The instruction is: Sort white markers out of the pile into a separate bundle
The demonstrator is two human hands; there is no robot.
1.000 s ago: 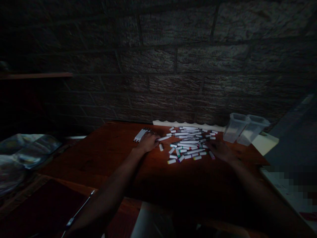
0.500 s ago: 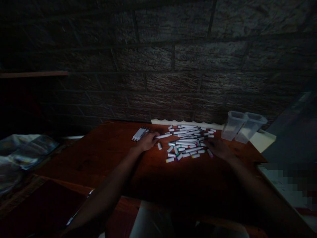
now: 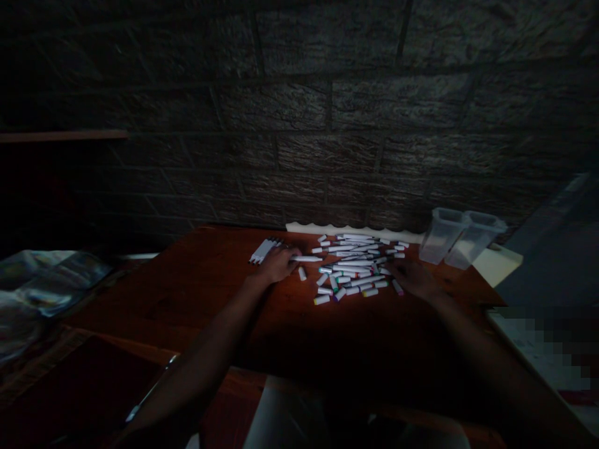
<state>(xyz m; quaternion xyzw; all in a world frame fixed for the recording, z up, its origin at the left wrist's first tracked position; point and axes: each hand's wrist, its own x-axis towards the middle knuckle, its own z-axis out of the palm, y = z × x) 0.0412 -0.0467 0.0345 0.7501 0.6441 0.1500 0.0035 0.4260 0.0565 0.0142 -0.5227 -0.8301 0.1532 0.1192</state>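
Note:
A loose heap of several white markers (image 3: pixel 358 265) with coloured caps lies on a dark red-brown wooden table (image 3: pixel 206 293). My left hand (image 3: pixel 277 264) rests on the table left of the heap, its fingers pinching one white marker (image 3: pixel 306 259) that points right. A tidy row of markers (image 3: pixel 262 251) lies just beyond that hand. My right hand (image 3: pixel 412 277) lies flat at the heap's right edge, fingers touching the markers there. The scene is very dim.
Two clear plastic tubs (image 3: pixel 461 246) stand at the table's back right on a pale board (image 3: pixel 496 265). A white scalloped strip (image 3: pixel 350 231) runs along the dark brick wall (image 3: pixel 327 125). Crumpled plastic bags (image 3: pixel 42 280) lie at the far left.
The left hand has turned its marker from a slant to nearly level. The right hand has stayed at the heap's edge. The view has shifted slightly.

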